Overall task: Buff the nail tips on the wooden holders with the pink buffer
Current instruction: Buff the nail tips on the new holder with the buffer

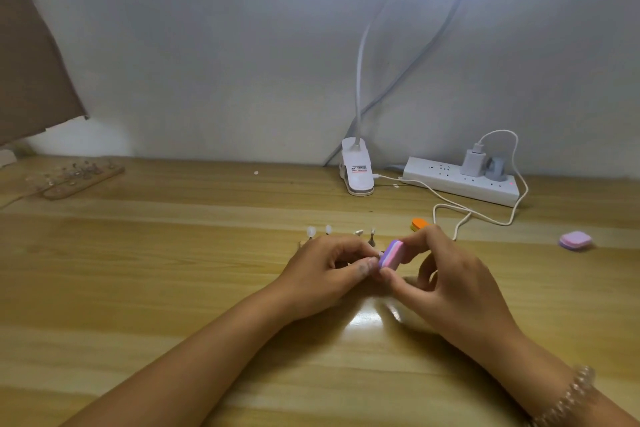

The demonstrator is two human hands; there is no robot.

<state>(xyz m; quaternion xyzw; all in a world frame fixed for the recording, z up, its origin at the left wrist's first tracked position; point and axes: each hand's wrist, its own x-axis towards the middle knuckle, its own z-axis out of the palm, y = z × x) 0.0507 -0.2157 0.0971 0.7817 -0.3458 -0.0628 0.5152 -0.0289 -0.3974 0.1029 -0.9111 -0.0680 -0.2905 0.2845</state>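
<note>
My right hand (446, 274) pinches a small pink and purple buffer (391, 254) between thumb and fingers at the middle of the table. My left hand (329, 270) has its fingers curled and pinches something small against the buffer's left face; that piece is mostly hidden by my fingertips. Just behind my left hand stands a row of clear nail tips on thin stems (329, 230), their holder hidden by my hand. A second wooden holder (83, 180) with several nail tips lies at the far left.
A clip lamp base (356, 170) and a white power strip (460, 180) with a charger and cable sit by the wall. An orange buffer (419, 224) lies behind my right hand. Another pink buffer (576, 240) rests at the right.
</note>
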